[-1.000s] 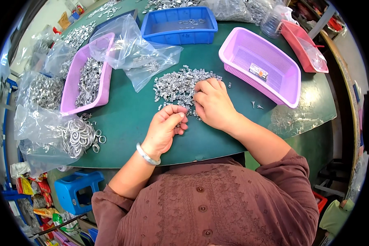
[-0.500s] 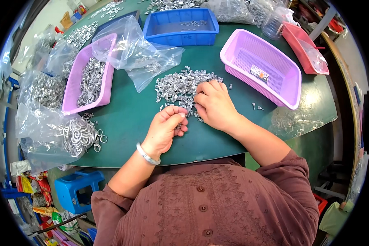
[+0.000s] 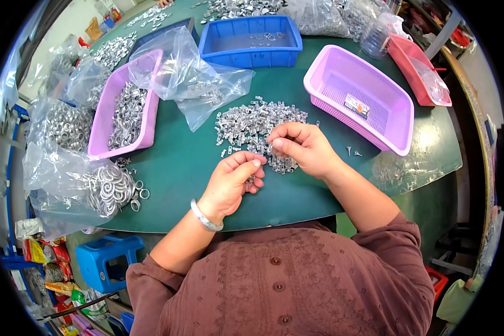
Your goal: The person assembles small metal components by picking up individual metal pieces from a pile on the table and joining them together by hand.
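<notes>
A pile of small silver metal pieces (image 3: 246, 124) lies on the green tabletop in front of me. At its near edge my left hand (image 3: 234, 180), with a pale bangle on the wrist, is curled closed. Bits of the small metal pieces show between its fingers, and thumb and forefinger are pressed together. My right hand (image 3: 308, 150) hovers over the pile's right side, thumb and forefinger pinched; what sits between those fingertips is too small to make out. The two hands are close but apart.
A purple basket (image 3: 145, 134) of silver rings stands left, beside clear bags and a heap of rings (image 3: 107, 189). Clear plastic (image 3: 193, 78) overlaps it. Behind stands a blue bin (image 3: 252, 56); right, another purple basket (image 3: 389, 134) and a red tray (image 3: 400, 61).
My right hand has drawn back from the pile and lifted, its thumb and forefinger now pinched. My left hand stays near the pile's front edge, still closed. The whole view has shifted slightly.
</notes>
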The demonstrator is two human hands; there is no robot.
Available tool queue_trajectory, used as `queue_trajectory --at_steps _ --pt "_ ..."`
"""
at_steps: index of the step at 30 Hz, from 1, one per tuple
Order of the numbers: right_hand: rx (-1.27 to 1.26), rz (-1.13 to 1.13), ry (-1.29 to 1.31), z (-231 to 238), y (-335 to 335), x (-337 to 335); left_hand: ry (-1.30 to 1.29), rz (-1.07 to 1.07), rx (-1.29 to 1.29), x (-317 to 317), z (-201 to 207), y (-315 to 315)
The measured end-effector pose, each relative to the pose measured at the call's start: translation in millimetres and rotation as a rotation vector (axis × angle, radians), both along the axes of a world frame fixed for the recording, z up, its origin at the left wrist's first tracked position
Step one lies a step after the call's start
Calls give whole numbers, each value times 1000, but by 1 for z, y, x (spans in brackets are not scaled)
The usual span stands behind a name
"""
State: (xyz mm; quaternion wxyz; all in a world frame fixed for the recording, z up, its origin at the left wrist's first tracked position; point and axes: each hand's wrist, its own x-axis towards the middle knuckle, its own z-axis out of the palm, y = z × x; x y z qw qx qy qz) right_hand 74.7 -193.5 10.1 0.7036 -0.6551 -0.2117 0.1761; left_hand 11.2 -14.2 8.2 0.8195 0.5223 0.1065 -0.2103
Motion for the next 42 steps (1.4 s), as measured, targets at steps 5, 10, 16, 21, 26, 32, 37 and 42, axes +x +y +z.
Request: queue_trajectory --at_steps 5,10,16,21,26,32,37,42 --pt "124 76 196 2 0 -3 -11 -7 -38 1 8 -3" --pt "166 125 204 -4 -2 -2 -29 5 -62 2 9 -5" --pt "120 109 207 -4 0 -4 -24 42 -26 4 6 -3" --pt "90 92 141 -6 1 -5 1 48 -82 5 8 -2" --pt "55 76 47 -8 2 -6 -14 64 -47 4 4 -2" --pt "25 72 42 -5 1 -7 -95 115 23 3 -4 -3" --pt "-45 64 -8 -4 1 -7 -213 170 134 2 -5 -6" --pt "-94 62 -128 -5 0 -8 -309 151 156 -1 -6 -6"
